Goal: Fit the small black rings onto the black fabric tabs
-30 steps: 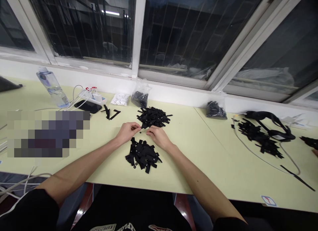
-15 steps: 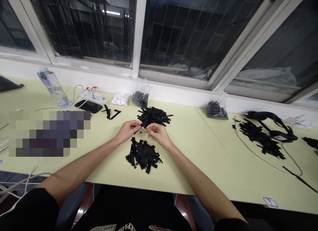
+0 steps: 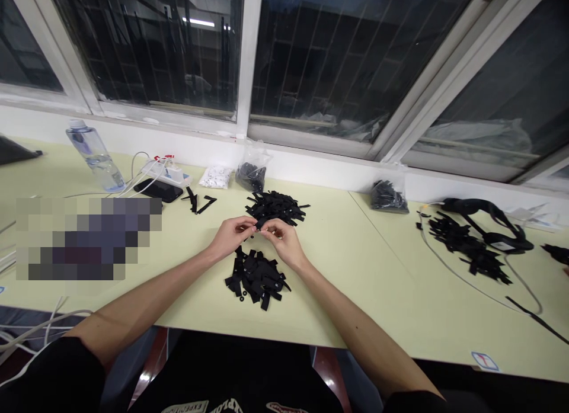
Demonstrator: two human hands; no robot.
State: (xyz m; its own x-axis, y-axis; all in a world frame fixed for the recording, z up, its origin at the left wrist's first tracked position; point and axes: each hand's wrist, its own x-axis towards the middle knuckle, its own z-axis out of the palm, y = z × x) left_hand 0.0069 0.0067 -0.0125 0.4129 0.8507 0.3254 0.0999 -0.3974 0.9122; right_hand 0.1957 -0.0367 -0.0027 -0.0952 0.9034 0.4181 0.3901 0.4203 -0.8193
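Note:
My left hand (image 3: 232, 235) and my right hand (image 3: 283, 238) meet above the table, fingers pinched together on one small black strap piece (image 3: 259, 224) held between them. Just below the hands lies a near pile of black strap pieces (image 3: 256, 275) with a small black ring beside it. Behind the hands sits a larger far pile of the same black pieces (image 3: 274, 207).
On the pale green table (image 3: 355, 271): a water bottle (image 3: 94, 155), a power strip with cables (image 3: 168, 170), a phone (image 3: 157, 189), two bags of small parts (image 3: 251, 171), another bag (image 3: 387, 197), and black straps with a cord (image 3: 471, 241) at right.
Both hands have drawn closer together and lifted slightly, still pinching the black piece; the piles have not moved.

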